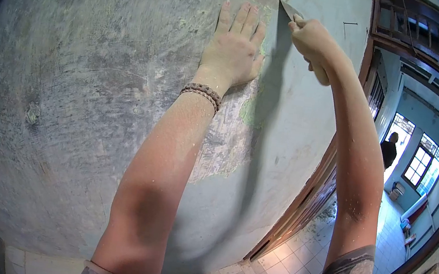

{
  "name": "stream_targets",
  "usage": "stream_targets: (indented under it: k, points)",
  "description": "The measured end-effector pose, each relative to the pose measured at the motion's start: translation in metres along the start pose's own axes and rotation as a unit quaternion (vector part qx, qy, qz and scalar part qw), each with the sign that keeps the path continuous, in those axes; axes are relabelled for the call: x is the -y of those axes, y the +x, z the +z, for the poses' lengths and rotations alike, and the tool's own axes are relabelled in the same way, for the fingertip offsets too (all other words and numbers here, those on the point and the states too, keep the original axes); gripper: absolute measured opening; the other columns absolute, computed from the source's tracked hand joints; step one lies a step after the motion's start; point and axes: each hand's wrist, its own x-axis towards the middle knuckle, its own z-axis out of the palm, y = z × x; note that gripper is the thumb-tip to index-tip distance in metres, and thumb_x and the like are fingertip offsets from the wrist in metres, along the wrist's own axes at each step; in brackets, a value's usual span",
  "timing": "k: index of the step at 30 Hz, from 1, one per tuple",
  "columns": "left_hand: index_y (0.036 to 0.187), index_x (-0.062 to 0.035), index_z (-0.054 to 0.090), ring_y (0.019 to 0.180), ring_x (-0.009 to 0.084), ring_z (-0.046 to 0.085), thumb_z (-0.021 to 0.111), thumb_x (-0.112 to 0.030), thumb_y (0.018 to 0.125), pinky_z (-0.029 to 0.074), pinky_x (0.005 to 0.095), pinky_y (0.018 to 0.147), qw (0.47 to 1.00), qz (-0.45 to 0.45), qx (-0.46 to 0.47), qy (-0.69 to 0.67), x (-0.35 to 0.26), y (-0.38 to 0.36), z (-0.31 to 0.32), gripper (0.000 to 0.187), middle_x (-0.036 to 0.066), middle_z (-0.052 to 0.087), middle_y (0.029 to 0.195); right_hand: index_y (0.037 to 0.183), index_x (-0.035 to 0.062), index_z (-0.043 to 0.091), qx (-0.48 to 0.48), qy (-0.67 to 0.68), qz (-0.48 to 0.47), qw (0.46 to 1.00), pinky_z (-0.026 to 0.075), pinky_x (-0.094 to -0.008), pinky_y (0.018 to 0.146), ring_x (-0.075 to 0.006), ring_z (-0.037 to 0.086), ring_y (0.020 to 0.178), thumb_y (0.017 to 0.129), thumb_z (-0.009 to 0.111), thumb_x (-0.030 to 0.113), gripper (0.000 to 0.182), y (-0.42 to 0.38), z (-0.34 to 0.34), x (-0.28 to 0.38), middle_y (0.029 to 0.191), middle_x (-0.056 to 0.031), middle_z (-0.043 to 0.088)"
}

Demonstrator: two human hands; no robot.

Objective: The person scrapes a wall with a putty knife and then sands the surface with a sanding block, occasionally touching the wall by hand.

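My left hand (pixel 234 52) lies flat against the scraped wall (pixel 99 82), fingers spread and pointing up. A braided bracelet (pixel 203 95) circles that wrist, and pale dust coats the forearm. Up and to the right, my right hand (pixel 314 43) is wrapped around the handle of a scraper (pixel 288 10). Its flat metal blade points up and left, with the tip at the ragged edge between bare grey plaster and light blue paint (pixel 306 109). Greenish paint remnants (pixel 249 110) cling along this edge below my left hand.
A bent nail or hook (pixel 350 24) sticks out of the painted wall on the right. Beyond a brown wooden door frame (pixel 298 214) is a tiled room, where a person (pixel 389 150) in dark clothing stands by a bright doorway. Debris dots the tiled floor (pixel 285 267).
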Motion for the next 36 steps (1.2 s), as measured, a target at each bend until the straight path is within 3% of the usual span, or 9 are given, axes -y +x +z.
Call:
stream_targets:
  k: [4,11,14,18,20,25,28,32,36]
  points:
    - [0.148,-0.0128,0.041,0.149,0.0291,0.023,0.047,-0.049,0.095,0.004,0.0568,0.122,1.0,0.002,-0.008,0.001,-0.002,-0.002,0.001,0.064,0.014,0.034,0.157,0.117,-0.0006,0.062,0.004,0.0,-0.011,1.0,0.055,-0.0463,0.078,-0.0403,0.067,0.093,0.098,0.04,0.024,0.038,0.004,-0.006,0.0,0.11,-0.0236,0.067]
    - [0.147,-0.0127,0.042,0.149,0.0291,0.023,0.047,-0.049,0.095,0.005,0.0565,0.122,1.0,-0.001,-0.014,0.005,-0.002,0.0,-0.005,0.064,0.014,0.034,0.157,0.115,-0.0034,0.061,-0.015,0.0,-0.025,1.0,0.055,-0.0443,0.074,-0.038,0.068,0.089,0.098,0.041,0.024,0.038,0.015,-0.008,-0.002,0.104,-0.0244,0.068]
    - [0.147,-0.0128,0.042,0.149,0.0289,0.023,0.048,-0.049,0.095,0.005,0.0562,0.122,1.0,-0.001,-0.014,0.001,-0.003,-0.004,-0.003,0.064,0.014,0.034,0.157,0.116,-0.0025,0.062,0.06,0.034,0.047,0.997,0.055,-0.0427,0.078,-0.0385,0.067,0.093,0.096,0.043,0.022,0.037,-0.001,-0.013,0.007,0.106,-0.0255,0.067]
    - [0.148,-0.013,0.042,0.149,0.029,0.022,0.048,-0.049,0.095,0.005,0.056,0.122,1.0,0.0,-0.017,-0.015,0.0,-0.002,0.003,0.064,0.014,0.033,0.157,0.111,-0.0006,0.068,-0.054,-0.059,-0.116,0.99,0.055,-0.0421,0.082,-0.0405,0.066,0.099,0.095,0.043,0.02,0.036,0.028,0.013,-0.028,0.109,-0.0264,0.067]
    - [0.148,-0.0129,0.041,0.149,0.0291,0.022,0.047,-0.049,0.095,0.005,0.0562,0.122,1.0,0.002,-0.016,-0.007,0.0,-0.002,0.002,0.065,0.014,0.033,0.157,0.137,0.0055,0.054,-0.018,-0.003,0.0,1.0,0.049,-0.0385,0.049,-0.0192,0.053,0.052,0.103,0.041,0.03,0.044,0.039,0.006,-0.018,0.069,-0.0086,0.057]
    - [0.149,-0.0125,0.04,0.149,0.0295,0.022,0.047,-0.049,0.095,0.004,0.0568,0.122,1.0,0.001,-0.008,-0.007,-0.001,0.0,-0.001,0.065,0.014,0.032,0.158,0.12,0.0002,0.058,-0.101,0.02,-0.057,0.993,0.048,-0.0389,0.052,-0.0213,0.055,0.056,0.102,0.042,0.03,0.038,0.036,0.021,-0.013,0.071,-0.0117,0.058]
    - [0.148,-0.0123,0.041,0.149,0.0297,0.023,0.048,-0.05,0.094,0.004,0.0571,0.121,1.0,0.001,-0.025,0.003,0.001,0.001,0.002,0.066,0.014,0.032,0.158,0.12,-0.0007,0.058,-0.031,-0.012,-0.06,0.998,0.048,-0.0387,0.05,-0.0216,0.055,0.056,0.102,0.042,0.03,0.04,0.083,0.004,-0.019,0.071,-0.0109,0.058]
    - [0.148,-0.013,0.042,0.149,0.0298,0.023,0.047,-0.05,0.095,0.004,0.0571,0.122,1.0,0.003,-0.016,-0.021,-0.004,-0.003,0.003,0.065,0.015,0.032,0.158,0.123,0.0021,0.059,-0.034,0.08,-0.028,0.996,0.05,-0.0407,0.053,-0.0214,0.055,0.056,0.102,0.042,0.031,0.039,0.047,-0.008,-0.015,0.072,-0.0114,0.058]
    - [0.149,-0.0142,0.042,0.149,0.0297,0.022,0.047,-0.05,0.095,0.003,0.0574,0.122,1.0,0.002,-0.012,-0.015,-0.001,-0.001,0.0,0.065,0.014,0.032,0.158,0.133,0.0062,0.056,-0.104,0.004,-0.096,0.99,0.049,-0.0391,0.05,-0.0186,0.054,0.055,0.103,0.042,0.033,0.042,0.076,0.007,-0.038,0.07,-0.0082,0.057]
